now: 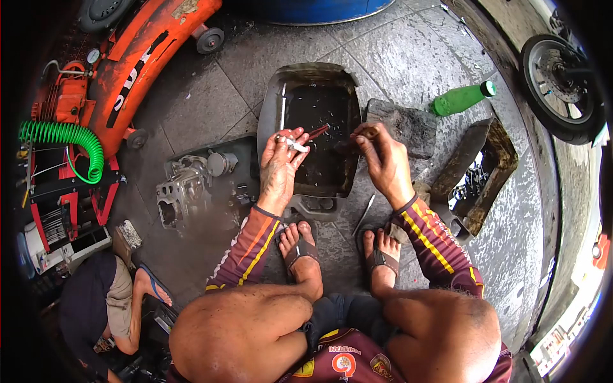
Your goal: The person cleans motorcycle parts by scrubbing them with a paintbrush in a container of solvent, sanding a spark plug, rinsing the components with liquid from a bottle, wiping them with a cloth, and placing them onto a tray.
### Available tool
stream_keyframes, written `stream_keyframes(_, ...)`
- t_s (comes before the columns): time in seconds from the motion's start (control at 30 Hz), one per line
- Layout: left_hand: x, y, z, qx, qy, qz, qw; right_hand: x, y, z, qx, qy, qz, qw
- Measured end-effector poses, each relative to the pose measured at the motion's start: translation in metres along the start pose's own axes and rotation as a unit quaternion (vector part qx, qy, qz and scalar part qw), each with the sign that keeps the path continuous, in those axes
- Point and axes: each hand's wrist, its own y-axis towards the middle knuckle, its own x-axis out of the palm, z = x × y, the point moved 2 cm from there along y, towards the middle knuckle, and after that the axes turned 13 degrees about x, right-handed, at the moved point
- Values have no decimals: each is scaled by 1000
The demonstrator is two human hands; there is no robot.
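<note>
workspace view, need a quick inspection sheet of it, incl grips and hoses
surface: grey tiled floor, marked with dark stains
job's things: tray of dark liquid
clutter: metal casing at left; green bottle and open container of small metal parts at right
grips: left grip holds a small white item and a reddish piece; right grip pinches a small brown item, too small to identify
cables: coiled green hose at left; no electric cable made out
surroundings: orange tank, spoked wheel, another person lower left
</note>
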Motion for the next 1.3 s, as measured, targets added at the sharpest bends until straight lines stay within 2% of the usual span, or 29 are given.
stream_keyframes(0.07, -7, 0, 0, -7, -8, 17, 1000, 5, -8, -5, -53, -27, -73, 996)
stream_keyframes(0.13, -7, -1, -4, -24, 5, 20, 1000, 5, -16, 0, -95, -43, -209, 972)
stream_keyframes(0.17, -9, -1, -3, -31, 23, 25, 999, 2, -20, 0, -181, -83, -169, 965)
stream_keyframes(0.23, -11, -3, 1, -50, 46, 15, 998, -28, -16, -10, -108, -27, -36, 993)
stream_keyframes(0.27, -15, -3, 1, -56, 36, 16, 998, -46, -7, 3, -59, -1, 110, 992)
stream_keyframes(0.3, -16, -3, 0, -62, 28, 19, 998, -68, 3, 19, 15, 71, 223, 972)
stream_keyframes(0.37, -11, -2, 0, -61, 36, 40, 997, -109, 31, 55, 11, -5, 394, 919)
stream_keyframes(0.4, -11, 0, -1, -73, 2, 33, 997, -122, 40, 73, 45, -27, 420, 906)
stream_keyframes(0.43, -9, 2, -2, -90, -31, 21, 995, -128, 49, 98, 85, 10, 419, 904)
stream_keyframes(0.5, -5, 4, 0, -108, -39, 29, 993, -137, 55, 117, 102, -2, 430, 897)
stream_keyframes(0.53, -4, 3, 1, -102, -34, 43, 993, -129, 60, 120, 119, -59, 418, 899)
stream_keyframes(0.63, -4, 4, -3, -113, -65, 63, 989, -129, 79, 132, 144, -53, 432, 889)
stream_keyframes(0.7, -9, 5, -3, -94, -26, 29, 995, -135, 97, 132, 156, -63, 378, 910)
stream_keyframes(0.77, -10, 4, -5, -105, -44, 1, 994, -143, 103, 122, 109, -105, 377, 914)
stream_keyframes(0.83, -4, 1, 5, -129, -38, -15, 991, -145, 101, 77, 125, -35, 331, 935)
stream_keyframes(0.9, 3, 2, 5, -136, -16, 13, 991, -143, 91, 30, 54, -125, 214, 967)
stream_keyframes(0.93, 0, 5, 1, -131, -25, 5, 991, -142, 87, 13, -43, -209, 157, 964)
stream_keyframes(0.97, -3, 9, -5, -127, -26, 3, 992, -139, 79, -3, -146, -287, 105, 941)
stream_keyframes(1.03, 1, 15, -11, -127, -43, -3, 991, -135, 51, -40, -143, -406, -59, 901)
stream_keyframes(1.1, 6, 19, -18, -120, -11, 4, 993, -129, 32, -60, -153, -491, -154, 844)
stream_keyframes(1.13, 9, 20, -19, -116, -13, -6, 993, -122, 25, -75, -133, -543, -183, 808)
stream_keyframes(1.17, 13, 21, -19, -114, -14, -21, 993, -118, 23, -83, -134, -543, -188, 807)
stream_keyframes(1.23, 17, 26, -23, -123, -19, -17, 992, -110, 23, -95, -160, -624, -219, 733)
stream_keyframes(1.3, 20, 28, -25, -106, -20, -30, 994, -102, 26, -118, -188, -623, -206, 731)
